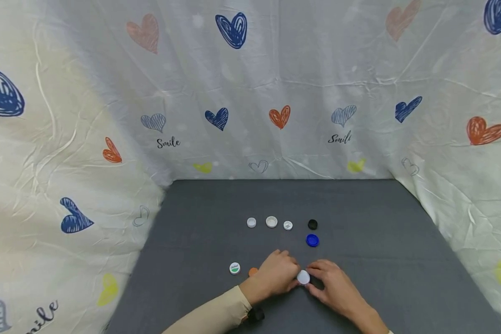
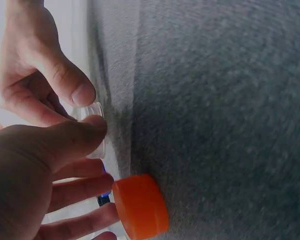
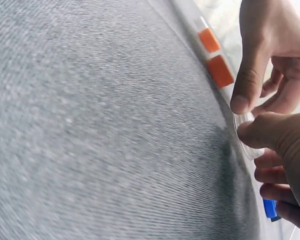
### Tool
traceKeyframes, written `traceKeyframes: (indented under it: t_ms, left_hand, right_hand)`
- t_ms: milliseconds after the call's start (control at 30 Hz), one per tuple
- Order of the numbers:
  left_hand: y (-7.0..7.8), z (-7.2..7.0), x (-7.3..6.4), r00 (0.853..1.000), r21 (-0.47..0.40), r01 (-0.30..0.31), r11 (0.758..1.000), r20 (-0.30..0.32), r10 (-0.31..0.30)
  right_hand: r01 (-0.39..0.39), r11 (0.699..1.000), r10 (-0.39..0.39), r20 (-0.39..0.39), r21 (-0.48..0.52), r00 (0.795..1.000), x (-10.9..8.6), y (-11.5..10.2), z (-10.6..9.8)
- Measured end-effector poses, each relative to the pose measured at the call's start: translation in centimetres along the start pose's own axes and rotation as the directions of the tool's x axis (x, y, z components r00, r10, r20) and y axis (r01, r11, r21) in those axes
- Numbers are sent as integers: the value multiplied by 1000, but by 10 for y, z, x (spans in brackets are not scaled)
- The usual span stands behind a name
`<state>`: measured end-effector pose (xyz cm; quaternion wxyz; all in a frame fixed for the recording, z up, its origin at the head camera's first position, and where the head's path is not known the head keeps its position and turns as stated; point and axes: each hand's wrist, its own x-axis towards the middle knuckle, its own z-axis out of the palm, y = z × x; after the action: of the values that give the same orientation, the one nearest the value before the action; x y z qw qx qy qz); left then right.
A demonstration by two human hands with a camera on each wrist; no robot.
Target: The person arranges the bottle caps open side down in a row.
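Note:
My left hand (image 1: 275,273) and right hand (image 1: 336,285) meet low over the table, with a small whitish round bottle cap (image 1: 303,277) between them. Seen from the left wrist, the cap (image 2: 97,149) looks translucent, and both thumbs press on its near side. The right wrist view has the same cap (image 3: 252,151) pinched at its two ends, a thumb from each hand on it. An orange cap (image 1: 253,272) peeks out from behind the left wrist; the left wrist view has an orange cap (image 2: 142,206) close to the left hand's outer fingers.
Behind the hands are three white caps, one of them here (image 1: 271,221), a black cap (image 1: 312,224) and a blue cap (image 1: 312,240). To the left lies a white cap with green print (image 1: 234,268). A dark object (image 1: 256,314) sits by the left sleeve, partly hidden.

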<state>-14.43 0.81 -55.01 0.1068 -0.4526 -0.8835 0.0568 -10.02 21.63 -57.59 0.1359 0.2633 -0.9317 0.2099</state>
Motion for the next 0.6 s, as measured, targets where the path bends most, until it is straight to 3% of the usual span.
traceKeyframes:
  t_ms: [300, 433, 600]
  left_hand:
    - [6, 0, -4, 999, 34, -9, 999, 34, 8]
    - [0, -1, -3, 999, -13, 15, 1000, 42, -15]
    - [-15, -7, 3, 997, -46, 76, 996, 4, -76]
  right_hand:
    - [-59, 997, 63, 85, -54, 994, -3, -4, 2]
    - [-77, 996, 81, 90, -41, 993, 0, -4, -3]
    - [-78, 996, 81, 46, -51, 996, 6, -2, -13]
